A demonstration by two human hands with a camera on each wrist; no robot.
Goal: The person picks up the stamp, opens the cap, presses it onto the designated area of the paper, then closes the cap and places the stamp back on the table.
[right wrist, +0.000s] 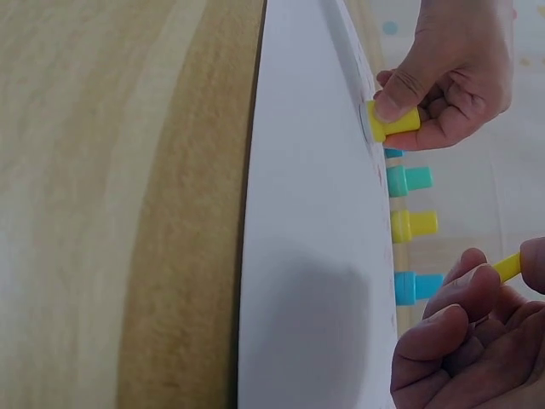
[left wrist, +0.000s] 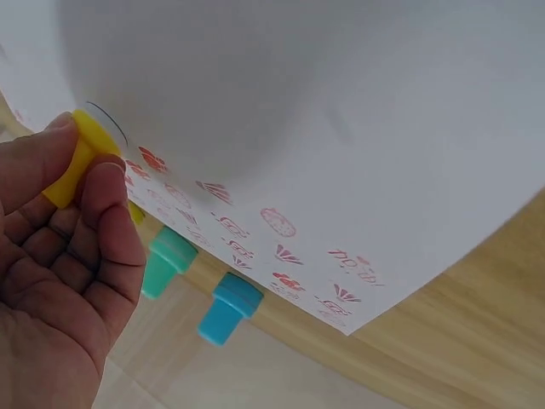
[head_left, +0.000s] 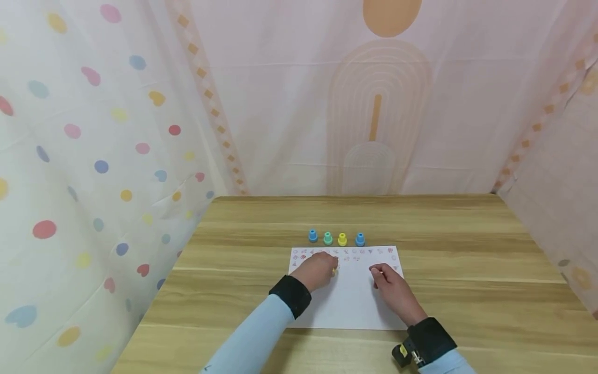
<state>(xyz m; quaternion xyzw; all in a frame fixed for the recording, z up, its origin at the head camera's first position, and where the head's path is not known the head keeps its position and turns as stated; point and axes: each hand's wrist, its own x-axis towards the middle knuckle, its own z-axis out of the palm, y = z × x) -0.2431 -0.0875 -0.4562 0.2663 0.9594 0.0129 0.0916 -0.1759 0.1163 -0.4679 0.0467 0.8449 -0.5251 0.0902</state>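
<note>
My left hand (head_left: 317,271) pinches a yellow toy stamp (left wrist: 81,158) between thumb and fingers. The stamp's pale face is turned to a white sheet of paper (head_left: 345,298), close to its printed rows; I cannot tell whether it touches. Small red and pink prints (left wrist: 278,222) run along the sheet's far side and down its edges. Over the right part of the sheet, my right hand (head_left: 391,285) has its fingers curled. Between its thumb and fingertips it holds a small yellow piece (right wrist: 508,267), mostly hidden, perhaps the stamp's cap.
Just past the sheet's far edge stand several stamps in a row: a blue one (head_left: 313,236), a green one (head_left: 328,239), a yellow one (head_left: 342,239) and another blue one (head_left: 359,239). The wooden table (head_left: 224,291) meets patterned curtains (head_left: 280,130) behind and on the sides.
</note>
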